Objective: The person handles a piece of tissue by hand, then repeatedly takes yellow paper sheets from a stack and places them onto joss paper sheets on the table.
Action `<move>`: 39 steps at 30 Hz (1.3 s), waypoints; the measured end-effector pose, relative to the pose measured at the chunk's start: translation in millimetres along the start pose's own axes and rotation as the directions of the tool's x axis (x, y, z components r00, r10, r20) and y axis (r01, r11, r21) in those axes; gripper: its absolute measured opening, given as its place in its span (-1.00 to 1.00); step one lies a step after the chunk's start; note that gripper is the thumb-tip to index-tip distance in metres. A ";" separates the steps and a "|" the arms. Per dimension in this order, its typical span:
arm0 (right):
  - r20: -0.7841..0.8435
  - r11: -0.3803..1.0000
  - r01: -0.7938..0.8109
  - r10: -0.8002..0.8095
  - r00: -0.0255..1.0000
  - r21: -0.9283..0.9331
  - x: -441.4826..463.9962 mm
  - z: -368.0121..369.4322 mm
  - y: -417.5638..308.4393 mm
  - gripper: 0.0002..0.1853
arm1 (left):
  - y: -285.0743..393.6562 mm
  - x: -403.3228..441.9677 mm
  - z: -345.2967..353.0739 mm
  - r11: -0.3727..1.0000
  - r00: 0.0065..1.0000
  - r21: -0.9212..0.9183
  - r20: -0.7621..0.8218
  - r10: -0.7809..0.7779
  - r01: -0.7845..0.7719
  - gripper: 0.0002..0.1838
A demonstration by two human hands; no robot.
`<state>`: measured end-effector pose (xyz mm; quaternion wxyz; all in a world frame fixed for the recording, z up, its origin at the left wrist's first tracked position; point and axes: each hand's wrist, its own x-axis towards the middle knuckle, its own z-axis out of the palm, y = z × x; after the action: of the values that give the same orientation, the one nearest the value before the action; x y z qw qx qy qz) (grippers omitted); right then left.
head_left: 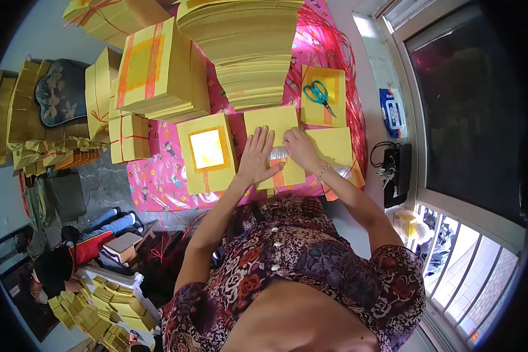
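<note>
Atop the pink-covered table point(161, 196), yellow paper point(279, 132) lies straight ahead, long axis running away from the body. The left hand point(256, 157) spreads flat on its left side; the right hand point(301, 146), equally near, curls at its right, any pinch hidden, a silver patch point(279, 154) between them.

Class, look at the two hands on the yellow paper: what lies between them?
The head view shows a shiny silvery patch on the yellow paper between left hand and right hand.

The place looked like a small home workshop; stacks of yellow paper point(246, 58) and scissors point(317, 92) shared a pink cartoon-print cloth point(158, 186); a flowered cushion point(61, 97) and barred window point(468, 276) suggested a household.
</note>
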<state>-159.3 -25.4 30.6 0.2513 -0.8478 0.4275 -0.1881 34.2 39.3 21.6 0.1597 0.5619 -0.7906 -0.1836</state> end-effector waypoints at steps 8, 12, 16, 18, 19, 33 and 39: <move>0.051 0.999 0.044 -0.044 0.998 0.012 1.3 -10.9 -2.5 -0.57 | -1.5 1.7 -4.4 1.000 0.999 -0.001 0.037 -0.014 0.014 0.08; 0.072 0.987 0.146 -0.141 0.987 -0.068 9.2 -4.0 2.9 -0.58 | -8.2 -0.7 -1.0 1.000 1.000 -0.020 -0.003 -0.005 0.005 0.07; 0.107 0.983 0.172 -0.165 0.980 -0.058 12.7 2.0 7.6 -0.63 | -14.0 -0.7 3.4 1.000 1.000 -0.001 0.008 -0.003 0.003 0.08; 0.088 0.980 0.185 -0.178 0.980 -0.075 13.3 1.1 6.3 -0.64 | -15.2 1.0 2.4 1.000 1.000 0.009 0.002 0.003 -0.003 0.07; 0.079 0.978 0.193 -0.187 0.979 -0.084 11.8 1.8 5.2 -0.66 | -15.2 -0.4 2.6 1.000 1.000 0.013 0.004 -0.001 0.001 0.07; -0.003 0.917 0.340 -0.348 0.938 -0.207 20.0 -4.6 17.2 -0.83 | -1.7 0.7 -11.8 0.959 0.869 -0.240 -0.429 -0.247 0.154 -0.24; -0.069 0.904 0.380 -0.400 0.914 -0.198 28.7 -1.9 21.1 -0.83 | -1.9 30.3 -10.4 0.163 0.544 -0.906 0.085 -0.835 0.392 -0.16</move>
<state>-157.4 -60.2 22.8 0.1074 -0.9239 0.2773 -0.2408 31.0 8.9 31.2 0.4933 0.7049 -0.2132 -0.4628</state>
